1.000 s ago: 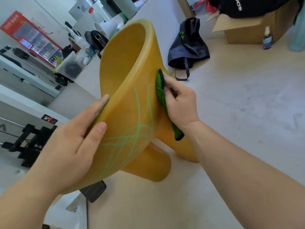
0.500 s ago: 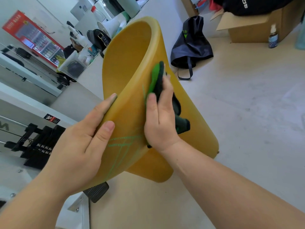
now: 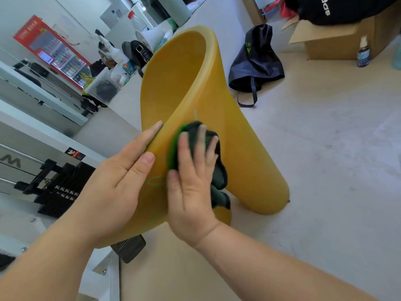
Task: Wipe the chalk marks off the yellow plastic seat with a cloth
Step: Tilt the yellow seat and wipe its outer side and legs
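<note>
- Pressing the green-and-dark cloth (image 3: pixel 213 181) flat to the outer face of the yellow plastic seat (image 3: pixel 191 83), the right hand (image 3: pixel 193 192) had its fingers (image 3: pixel 184 148) straight and spread across the cloth, blurred by motion.
- Green edge of the cloth showed just left of those fingers; its dark bulk bunched to their right.
- Left hand (image 3: pixel 115 181) held the seat's near rim: thumb on the outer face, index finger along the edge, remaining fingers hidden behind the shell.
- Seat stood tipped up on the pale floor (image 3: pixel 325 170), its hollow side facing away to the left.
- Faint green chalk marks (image 3: pixel 155 181) lay between the two hands; another short stroke showed just above the cloth.
- Surroundings: dark drawstring bag (image 3: pixel 256 61) beyond the seat, cardboard box (image 3: pixel 338 40), small spray bottle (image 3: pixel 362 52) beside the box, ribbed black pad (image 3: pixel 129 248) below the seat's near edge.
</note>
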Motion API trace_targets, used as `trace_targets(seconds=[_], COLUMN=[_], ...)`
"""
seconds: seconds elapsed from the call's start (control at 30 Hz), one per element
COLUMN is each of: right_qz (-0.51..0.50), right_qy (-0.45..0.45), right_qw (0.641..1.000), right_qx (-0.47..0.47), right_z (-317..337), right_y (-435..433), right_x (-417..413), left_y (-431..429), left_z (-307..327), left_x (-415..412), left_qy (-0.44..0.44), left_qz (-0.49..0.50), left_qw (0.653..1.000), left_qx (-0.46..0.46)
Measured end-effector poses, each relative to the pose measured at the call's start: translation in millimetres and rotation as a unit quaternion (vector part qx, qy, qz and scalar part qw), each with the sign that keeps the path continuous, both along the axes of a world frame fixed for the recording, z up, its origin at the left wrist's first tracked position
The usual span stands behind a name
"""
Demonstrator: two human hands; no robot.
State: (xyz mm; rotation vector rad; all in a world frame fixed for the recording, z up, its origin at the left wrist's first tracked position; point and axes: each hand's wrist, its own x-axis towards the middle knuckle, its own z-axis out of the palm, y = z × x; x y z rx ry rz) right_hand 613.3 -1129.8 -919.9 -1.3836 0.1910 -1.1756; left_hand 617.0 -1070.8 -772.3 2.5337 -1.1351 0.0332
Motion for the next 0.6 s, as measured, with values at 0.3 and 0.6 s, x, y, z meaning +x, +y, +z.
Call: trace_targets(seconds=[0.3,0.6], right_qz=[-0.027,-0.014], right_qy=[0.001,0.004], right_qw=[0.994,0.989], right_qx=[0.110,0.147], right_z=[3.3,-23.8], right_y=[-88.6,-3.2], right_x=[31.4,-15.4], left_y=[-10.5,-76.9], left_z=[6.0,6.1], left_x=[-2.0,-16.0], left_qy=[0.021,-0.029], left_qz=[0.020,-0.032], left_qw=[0.999,0.999], left_qx=[0.030,0.009])
